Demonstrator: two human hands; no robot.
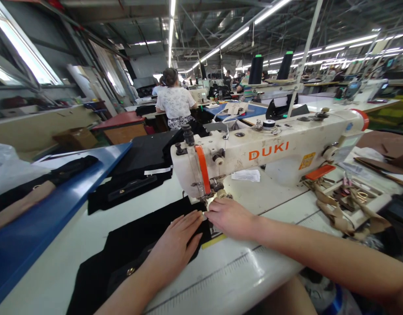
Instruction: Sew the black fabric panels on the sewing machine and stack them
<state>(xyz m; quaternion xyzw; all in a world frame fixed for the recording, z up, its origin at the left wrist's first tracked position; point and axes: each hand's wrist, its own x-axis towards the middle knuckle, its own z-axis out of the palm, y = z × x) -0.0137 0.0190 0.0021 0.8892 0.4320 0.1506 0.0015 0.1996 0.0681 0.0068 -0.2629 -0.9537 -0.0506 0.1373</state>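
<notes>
My left hand (180, 238) lies flat, fingers stretched out, on a black fabric piece (129, 236) with a gold metal fitting. My right hand (232, 217) is closed, its fingertips together beside the needle area of a white sewing machine (270, 148) marked DUKI. Between the two hands' fingertips shows a tiny pale spot. What my right fingers grip is hidden. The fabric's right edge runs under my hands to the presser foot, which my right hand partly covers.
More black pieces (136, 175) lie behind the fabric, one with a white strip. A blue table (57, 218) borders the left. At the right, a tray (378, 205) holds rings and tan straps. Two black thread cones (255, 70) stand behind the machine. A person (177, 103) is further back.
</notes>
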